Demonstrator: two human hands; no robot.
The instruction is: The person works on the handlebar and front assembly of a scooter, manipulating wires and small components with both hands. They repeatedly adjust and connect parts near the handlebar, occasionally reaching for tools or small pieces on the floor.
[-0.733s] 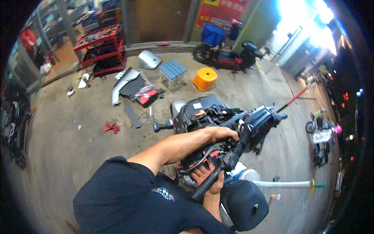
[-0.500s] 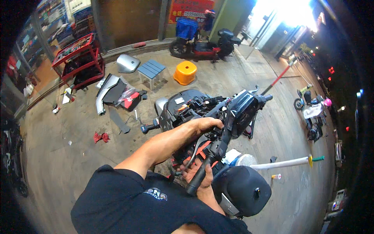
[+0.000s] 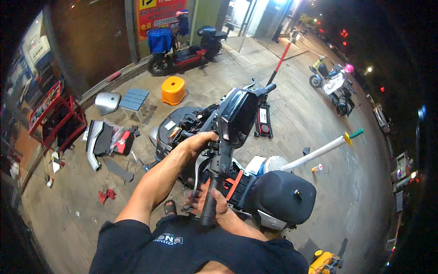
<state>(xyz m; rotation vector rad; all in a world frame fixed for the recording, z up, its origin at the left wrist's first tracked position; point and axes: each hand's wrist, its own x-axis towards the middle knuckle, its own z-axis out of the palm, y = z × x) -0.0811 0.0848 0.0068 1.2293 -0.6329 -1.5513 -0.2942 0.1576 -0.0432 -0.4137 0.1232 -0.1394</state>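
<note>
I stand over a partly stripped black scooter [image 3: 176, 129] whose handlebar has a dark display housing [image 3: 237, 116]. My left hand [image 3: 200, 140] reaches in beside the steering column just below that housing, its fingers curled and partly hidden, so what they hold is unclear. Lower down, my right hand [image 3: 213, 201] is around the black handlebar grip [image 3: 208, 211], thumb on one side and loose fingers reaching under it toward the brake lever [image 3: 198, 171]. Red parts [image 3: 235, 185] show in the body beside the grip, near a black top box [image 3: 281, 199].
Beyond the scooter are an orange stool [image 3: 173, 91], blue-topped stool [image 3: 133, 98], red tool cart [image 3: 55, 119], loose panels [image 3: 95, 141], a red rag [image 3: 106, 195] and a floor jack [image 3: 263, 118]. A white pole [image 3: 312, 153] lies right; parked scooters [image 3: 187, 54] stand behind.
My view has swung rightward, so the surroundings have shifted left and rotated, bringing a yellow machine into the lower right. Both hands remain at the same spots on the handlebar assembly.
</note>
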